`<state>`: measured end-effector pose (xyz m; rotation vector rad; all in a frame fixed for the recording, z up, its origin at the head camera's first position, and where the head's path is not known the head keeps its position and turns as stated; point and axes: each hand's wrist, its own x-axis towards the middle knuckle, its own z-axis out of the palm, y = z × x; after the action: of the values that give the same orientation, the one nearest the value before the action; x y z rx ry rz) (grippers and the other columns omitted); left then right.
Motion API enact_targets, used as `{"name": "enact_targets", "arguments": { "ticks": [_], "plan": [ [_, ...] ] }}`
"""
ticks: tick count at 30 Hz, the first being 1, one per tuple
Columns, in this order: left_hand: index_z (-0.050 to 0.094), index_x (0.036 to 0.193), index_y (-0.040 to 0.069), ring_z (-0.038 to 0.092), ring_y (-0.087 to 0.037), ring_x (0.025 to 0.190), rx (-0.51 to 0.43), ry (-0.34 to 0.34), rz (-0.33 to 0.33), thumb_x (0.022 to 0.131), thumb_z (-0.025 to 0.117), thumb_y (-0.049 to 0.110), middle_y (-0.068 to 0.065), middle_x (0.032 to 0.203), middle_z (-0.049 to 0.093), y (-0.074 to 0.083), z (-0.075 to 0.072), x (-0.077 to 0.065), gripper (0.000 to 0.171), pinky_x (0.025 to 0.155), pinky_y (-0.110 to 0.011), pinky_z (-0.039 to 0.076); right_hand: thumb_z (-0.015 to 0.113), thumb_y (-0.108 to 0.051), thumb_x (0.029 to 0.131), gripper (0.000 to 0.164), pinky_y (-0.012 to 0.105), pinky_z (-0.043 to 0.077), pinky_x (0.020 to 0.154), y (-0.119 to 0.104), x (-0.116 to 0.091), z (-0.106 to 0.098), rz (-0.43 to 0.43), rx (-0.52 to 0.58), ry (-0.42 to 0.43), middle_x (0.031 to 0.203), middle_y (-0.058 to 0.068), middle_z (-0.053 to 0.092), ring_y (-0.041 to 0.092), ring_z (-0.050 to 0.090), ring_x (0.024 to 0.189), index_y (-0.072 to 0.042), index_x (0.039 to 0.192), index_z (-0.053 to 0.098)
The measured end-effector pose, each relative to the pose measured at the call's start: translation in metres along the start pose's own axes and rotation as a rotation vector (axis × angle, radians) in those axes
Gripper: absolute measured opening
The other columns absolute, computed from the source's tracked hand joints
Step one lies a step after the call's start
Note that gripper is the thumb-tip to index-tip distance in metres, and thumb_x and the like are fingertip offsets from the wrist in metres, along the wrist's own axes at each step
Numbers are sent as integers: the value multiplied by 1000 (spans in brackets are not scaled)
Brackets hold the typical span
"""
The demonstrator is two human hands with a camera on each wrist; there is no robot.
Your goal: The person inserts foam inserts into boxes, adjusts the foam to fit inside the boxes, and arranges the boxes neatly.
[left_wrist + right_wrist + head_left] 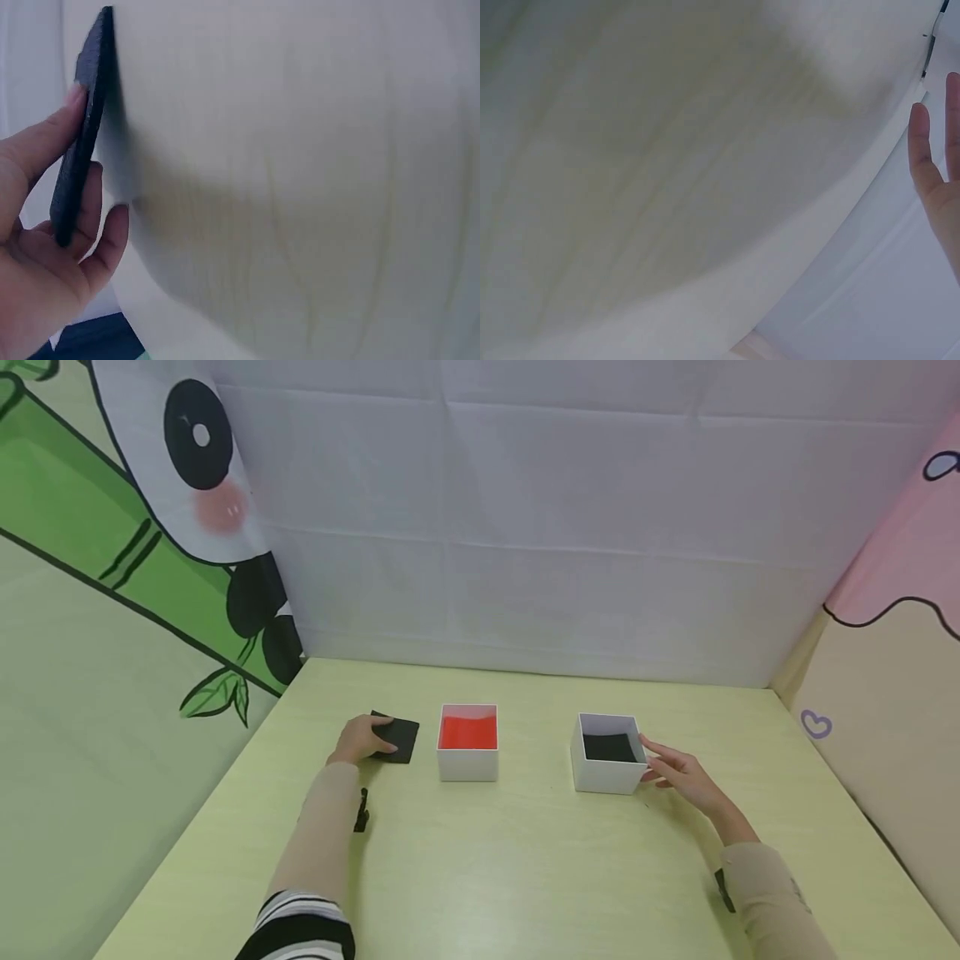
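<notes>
My left hand (358, 739) grips a flat black square piece (401, 742) by its left side, between thumb and fingers. Seen edge-on in the left wrist view, the black piece (84, 127) is fairly thick, and the hand (45, 225) holds it just over the table. My right hand (684, 774) is at the right side of a white open box (609, 778), its fingertips at the box wall. Black material (609, 747) lies inside that box. In the right wrist view only two straight fingers and part of the right hand (943, 202) show.
Between the left hand and the right-hand box stands a second white box (468, 767), with red material (468, 732) inside. All rest on a pale wooden table (480, 868). A white cloth (555, 527) hangs behind its far edge, and printed cloths flank it.
</notes>
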<state>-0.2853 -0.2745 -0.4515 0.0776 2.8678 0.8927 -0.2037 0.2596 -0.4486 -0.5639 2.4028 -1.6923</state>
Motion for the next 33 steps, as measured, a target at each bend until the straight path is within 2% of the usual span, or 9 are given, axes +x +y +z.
{"name": "enact_targets", "arguments": {
  "ticks": [4, 8, 15, 19, 22, 24, 26, 29, 33],
  "plan": [
    [56, 119, -1, 32, -44, 120, -107, 18, -19, 75, 71, 9, -28, 127, 42, -3, -1, -2, 48, 97, -49, 28, 43, -11, 95, 41, 39, 47, 70, -1, 2, -3, -3, 6, -7, 100, -18, 60, 29, 61, 85, -1, 134, 34],
    [59, 115, -1, 33, -44, 119, -160, 15, -33, 76, 70, 8, -27, 125, 44, -3, 0, -4, 41, 97, -49, 27, 43, -12, 95, 41, 38, 48, 70, -1, 4, -5, 1, 2, -1, 98, -17, 61, 29, 62, 84, 0, 133, 34],
    [60, 114, 1, 33, -43, 120, -174, 53, -35, 74, 72, 9, -26, 126, 45, -1, 0, -6, 42, 97, -49, 26, 43, -11, 95, 42, 37, 48, 69, 2, 7, -9, -1, -6, -7, 98, -19, 61, 30, 61, 84, 4, 133, 32],
    [58, 117, 1, 31, -42, 121, -232, 72, -57, 74, 72, 7, -27, 129, 41, 3, -1, -8, 45, 98, -48, 26, 43, -12, 95, 42, 38, 48, 70, 3, 8, -12, -6, -8, -13, 101, -17, 60, 30, 61, 84, 4, 133, 32],
    [55, 120, 0, 42, -41, 113, -323, 76, -96, 74, 71, 4, -29, 132, 35, 7, 0, -10, 49, 86, -45, 41, 44, -12, 95, 42, 39, 48, 70, 3, 10, -14, -3, -6, -12, 102, -16, 61, 28, 62, 84, 3, 133, 33],
    [53, 122, -1, 53, -38, 99, -378, 82, -117, 75, 70, 2, -31, 132, 33, 9, 0, -12, 50, 71, -39, 50, 44, -12, 95, 42, 38, 48, 70, 4, 11, -16, 2, -7, -13, 101, -17, 61, 26, 62, 83, 3, 133, 33],
    [52, 123, -2, 60, -33, 82, -434, 82, -127, 75, 69, 0, -32, 132, 31, 11, 0, -14, 52, 57, -33, 52, 43, -12, 95, 42, 38, 48, 70, 4, 12, -17, 6, -8, -16, 100, -18, 61, 26, 62, 83, 3, 133, 33],
    [51, 124, -2, 62, -25, 70, -465, 95, -124, 75, 69, 0, -32, 132, 32, 15, -1, -15, 52, 53, -29, 51, 43, -12, 95, 42, 38, 48, 70, 3, 13, -19, 6, -10, -20, 100, -19, 61, 26, 62, 84, 3, 133, 32],
    [51, 124, -1, 62, -23, 68, -478, 110, -120, 75, 69, 1, -31, 131, 33, 18, -2, -16, 52, 55, -30, 52, 43, -12, 95, 42, 38, 48, 71, 1, 14, -22, 7, -9, -23, 99, -19, 61, 27, 62, 84, 1, 133, 33]
  ]
}}
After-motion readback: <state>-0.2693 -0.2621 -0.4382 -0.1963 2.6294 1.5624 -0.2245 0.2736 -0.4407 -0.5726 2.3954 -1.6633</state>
